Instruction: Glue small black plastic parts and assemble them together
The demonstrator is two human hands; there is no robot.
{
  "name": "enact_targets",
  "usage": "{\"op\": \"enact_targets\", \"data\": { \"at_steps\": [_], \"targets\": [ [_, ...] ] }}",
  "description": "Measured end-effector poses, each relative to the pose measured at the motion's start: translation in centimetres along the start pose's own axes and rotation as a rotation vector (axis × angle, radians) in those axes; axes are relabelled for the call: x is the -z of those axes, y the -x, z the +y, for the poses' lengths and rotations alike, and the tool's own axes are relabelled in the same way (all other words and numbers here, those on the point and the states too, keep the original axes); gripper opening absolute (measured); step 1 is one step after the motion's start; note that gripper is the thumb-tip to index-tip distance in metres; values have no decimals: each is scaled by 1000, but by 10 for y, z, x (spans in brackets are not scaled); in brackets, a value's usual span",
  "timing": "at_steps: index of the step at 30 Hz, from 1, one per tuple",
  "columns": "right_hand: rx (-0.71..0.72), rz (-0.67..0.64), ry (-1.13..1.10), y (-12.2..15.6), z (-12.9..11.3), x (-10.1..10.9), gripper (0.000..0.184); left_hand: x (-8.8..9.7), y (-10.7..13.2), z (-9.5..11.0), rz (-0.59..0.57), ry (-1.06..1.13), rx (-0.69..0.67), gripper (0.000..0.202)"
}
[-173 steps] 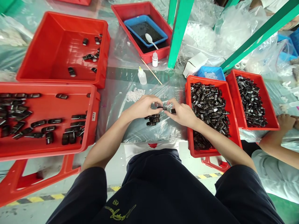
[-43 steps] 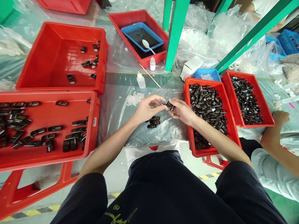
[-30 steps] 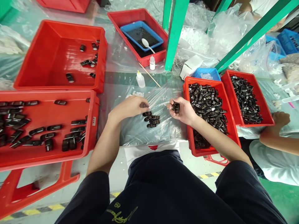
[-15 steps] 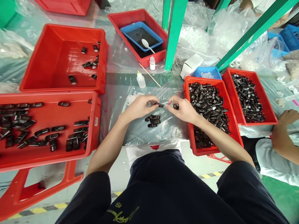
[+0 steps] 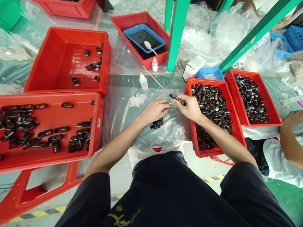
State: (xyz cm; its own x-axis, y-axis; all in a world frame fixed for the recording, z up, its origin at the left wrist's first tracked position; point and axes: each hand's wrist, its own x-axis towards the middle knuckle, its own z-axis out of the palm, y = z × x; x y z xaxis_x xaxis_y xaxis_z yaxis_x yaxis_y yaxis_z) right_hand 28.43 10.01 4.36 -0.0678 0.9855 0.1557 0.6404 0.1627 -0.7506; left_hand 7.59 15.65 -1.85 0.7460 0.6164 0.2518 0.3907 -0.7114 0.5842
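My right hand (image 5: 189, 107) is closed around a small glossy black part (image 5: 174, 96), which sticks out from its fingertips. A second black part (image 5: 183, 102) shows against the curled fingers of the same hand. Just to the left, my left hand (image 5: 155, 111) reaches across with its fingers stretched out and slightly bent; nothing shows between them. Partly hidden under it, several black parts (image 5: 155, 126) lie together on the plastic-covered table (image 5: 142, 135). A heap of tiny white pieces (image 5: 137, 99) lies beyond my left wrist.
A red bin (image 5: 236, 138) full of black parts stands by my right forearm. Red bins (image 5: 101, 126) with fewer parts are at left. A dropper bottle (image 5: 143, 81), a thin stick (image 5: 152, 76) and a green post (image 5: 176, 37) stand ahead. A co-worker's arm (image 5: 290, 142) is at far right.
My left hand has let go of the black part and moved down over the parts on the table. My right hand now holds that part, slightly higher and to the right.
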Motion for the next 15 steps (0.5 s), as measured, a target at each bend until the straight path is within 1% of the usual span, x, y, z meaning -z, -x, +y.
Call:
{"op": "enact_targets", "data": {
  "at_steps": [1,3,6,9,11,12,15],
  "targets": [
    [3,14,-26,0,0,-1,31,-2,-2,1,-46,-60,-47,26],
    [13,30,-43,0,0,-2,34,-6,-6,3,-99,-144,-94,27],
    [11,16,-16,0,0,-2,38,-8,-10,4,-118,-209,-89,26],
    [25,-7,34,0,2,-3,39,-8,-9,3,-110,-219,-70,26],
    [42,-11,60,0,4,-3,38,-5,-7,0,-68,-154,-59,27],
    [48,-12,70,0,5,-3,37,-3,-5,-1,-25,-88,-48,26],
    [65,-21,78,0,6,-3,39,5,-1,-5,176,217,35,21]
  ]
}}
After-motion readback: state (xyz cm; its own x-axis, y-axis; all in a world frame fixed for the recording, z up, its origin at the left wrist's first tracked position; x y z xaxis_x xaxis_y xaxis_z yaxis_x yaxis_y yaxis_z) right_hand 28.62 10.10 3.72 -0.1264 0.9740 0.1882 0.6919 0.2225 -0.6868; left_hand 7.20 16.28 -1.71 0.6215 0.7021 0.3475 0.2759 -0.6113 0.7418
